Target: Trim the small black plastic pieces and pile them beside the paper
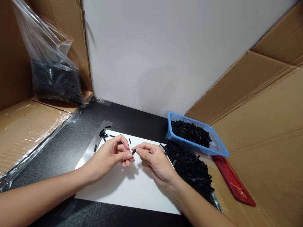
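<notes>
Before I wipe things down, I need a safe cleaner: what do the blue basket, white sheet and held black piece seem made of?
Blue basket: likely moulded plastic, slightly shiny, with regular perforations.
White sheet: probably paper or thin card, fairly matte, flat with straight edges.
Held black piece: maybe plastic, being slim and dark; too small to settle material or finish.

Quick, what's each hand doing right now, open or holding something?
Left hand: closed, pinching one end of a small black piece.
Right hand: closed, pinching its other end.

Gold marking (241,191) on the red object (230,179) is illegible.
</notes>
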Demonstrator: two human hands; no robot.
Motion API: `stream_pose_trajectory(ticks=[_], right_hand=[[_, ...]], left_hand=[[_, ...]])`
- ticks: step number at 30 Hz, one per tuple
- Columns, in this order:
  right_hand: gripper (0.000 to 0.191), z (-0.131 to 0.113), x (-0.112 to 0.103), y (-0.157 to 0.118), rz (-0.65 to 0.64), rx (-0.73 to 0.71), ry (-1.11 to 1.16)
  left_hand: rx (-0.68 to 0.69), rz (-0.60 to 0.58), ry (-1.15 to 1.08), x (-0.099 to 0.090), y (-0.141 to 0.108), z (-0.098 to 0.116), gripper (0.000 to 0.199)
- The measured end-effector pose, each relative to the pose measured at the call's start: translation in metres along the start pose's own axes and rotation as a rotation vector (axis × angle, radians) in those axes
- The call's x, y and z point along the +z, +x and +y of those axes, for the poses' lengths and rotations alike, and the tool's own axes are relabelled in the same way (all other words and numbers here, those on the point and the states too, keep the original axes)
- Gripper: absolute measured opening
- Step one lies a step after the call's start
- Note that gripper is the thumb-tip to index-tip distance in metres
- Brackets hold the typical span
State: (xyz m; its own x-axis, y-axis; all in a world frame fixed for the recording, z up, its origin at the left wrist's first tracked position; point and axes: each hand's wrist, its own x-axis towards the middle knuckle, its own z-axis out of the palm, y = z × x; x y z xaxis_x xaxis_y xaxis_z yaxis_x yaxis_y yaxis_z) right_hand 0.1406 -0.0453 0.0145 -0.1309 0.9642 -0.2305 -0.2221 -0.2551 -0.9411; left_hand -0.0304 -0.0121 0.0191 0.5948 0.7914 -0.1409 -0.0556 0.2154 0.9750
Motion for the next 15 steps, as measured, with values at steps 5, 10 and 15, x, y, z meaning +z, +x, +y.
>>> stream_pose_trajectory(ticks=[5,10,15], right_hand=[[0.031,0.001,-0.004,0.003,0.105,-0.036,0.043],[0.036,0.0,-0.013,0.008,0.129,-0.029,0.163],[0.03,-0.001,-0.012,0.007,0.027,-0.049,0.274]], left_hand=[[0.104,0.012,0.418,-0.009,0.008,0.002,0.009],[0.421,0.022,1.21,-0.027,0.026,-0.002,0.023],[0.566,-0.106,1.567,-0.022,0.032,-0.008,0.024]])
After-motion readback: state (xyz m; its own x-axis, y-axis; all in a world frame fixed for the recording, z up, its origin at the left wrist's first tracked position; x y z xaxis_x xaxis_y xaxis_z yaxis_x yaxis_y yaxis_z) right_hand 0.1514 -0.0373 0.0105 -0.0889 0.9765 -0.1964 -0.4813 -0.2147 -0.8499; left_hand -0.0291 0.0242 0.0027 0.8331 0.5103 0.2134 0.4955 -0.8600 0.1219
